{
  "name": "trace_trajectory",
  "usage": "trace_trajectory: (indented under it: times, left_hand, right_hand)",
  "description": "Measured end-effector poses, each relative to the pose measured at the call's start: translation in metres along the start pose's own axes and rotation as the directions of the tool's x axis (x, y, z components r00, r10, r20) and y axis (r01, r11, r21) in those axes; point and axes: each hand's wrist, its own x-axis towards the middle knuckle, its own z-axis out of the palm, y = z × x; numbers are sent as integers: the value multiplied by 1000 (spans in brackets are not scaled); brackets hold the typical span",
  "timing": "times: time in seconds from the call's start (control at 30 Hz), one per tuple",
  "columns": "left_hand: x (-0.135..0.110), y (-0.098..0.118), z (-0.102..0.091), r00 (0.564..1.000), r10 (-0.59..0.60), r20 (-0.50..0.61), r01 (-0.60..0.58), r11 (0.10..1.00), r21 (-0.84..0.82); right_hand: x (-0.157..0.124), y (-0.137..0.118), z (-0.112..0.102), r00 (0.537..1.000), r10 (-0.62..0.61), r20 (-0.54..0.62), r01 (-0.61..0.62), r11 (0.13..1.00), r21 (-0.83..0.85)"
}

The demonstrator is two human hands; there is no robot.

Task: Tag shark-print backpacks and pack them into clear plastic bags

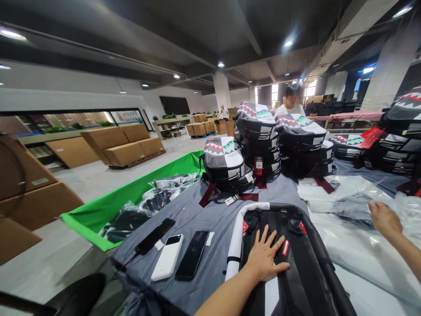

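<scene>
Left grip (265, 256) open, empty, flat on a black backpack (296, 267); right grip (384, 219), hold unclear, on plastic sheeting (362, 259); stacked backpacks (258, 140) beyond.

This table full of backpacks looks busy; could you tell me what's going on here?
The person's left hand lies spread on a black backpack with white trim, laid flat on the grey-covered table. Their right hand is at clear plastic film. Stacks of shark-print backpacks stand beyond, with a co-worker behind them.
</scene>
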Motion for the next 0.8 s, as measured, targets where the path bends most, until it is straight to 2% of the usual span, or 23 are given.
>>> trace_trajectory:
  times: [0.07, 0.17, 0.27, 0.33, 0.37, 0.4, 0.47, 0.5, 0.53, 0.57, 0.6, 0.63, 0.7, 0.77, 0.8]
  left_hand:
    - [0, -1, 0, 1000, 3, -8, -4, 999, -38]
    - [1, -5, 1, 1000, 13, -18, -14, 997, -80]
    - [2, -1, 0, 998, 17, -55, -27, 982, -186]
    - [1, 11, -1, 989, -30, -147, -29, 923, -384]
    - [-2, 21, -1, 978, -77, -195, -41, 842, -537]
    - [-5, 31, -1, 964, -145, -224, -57, 707, -705]
    - [-16, 52, 0, 927, -319, -196, -91, 315, -945]
    - [-23, 60, 1, 899, -414, -144, -99, 127, -987]
    - [-31, 66, 2, 857, -510, -77, -101, -19, -995]
    - [-40, 69, 4, 802, -597, -17, -103, -110, -989]
    - [-49, 70, 5, 745, -667, 23, -106, -153, -983]
    - [-58, 70, 6, 697, -716, 41, -110, -163, -980]
    - [-72, 64, 7, 637, -771, 20, -129, -132, -983]
    - [-81, 57, 6, 608, -793, -52, -136, -39, -990]
    - [-83, 53, 5, 606, -790, -91, -124, 19, -992]
  right_hand:
    - [13, -21, -20, 1000, -8, 5, 8, 1000, 4]
    - [10, -75, -40, 988, -148, 49, 146, 988, 44]
    - [-27, -142, -49, 955, -286, 80, 278, 955, 104]
    - [-66, -183, -46, 922, -369, 117, 338, 914, 223]
    - [-86, -201, -42, 901, -406, 151, 350, 887, 300]
    - [-106, -216, -37, 881, -435, 187, 348, 863, 366]
    - [-141, -238, -24, 844, -468, 261, 318, 830, 459]
    - [-156, -245, -17, 829, -476, 294, 295, 818, 493]
    - [-168, -249, -10, 812, -482, 328, 267, 808, 526]
    - [-178, -252, -5, 794, -487, 364, 233, 796, 558]
    - [-187, -253, -1, 771, -496, 398, 199, 783, 589]
    - [-194, -252, 2, 741, -510, 437, 168, 770, 615]
    - [-207, -248, 6, 666, -540, 514, 120, 758, 641]
    - [-217, -243, 10, 603, -564, 564, 89, 751, 655]
    - [-221, -240, 11, 594, -566, 572, 67, 743, 666]
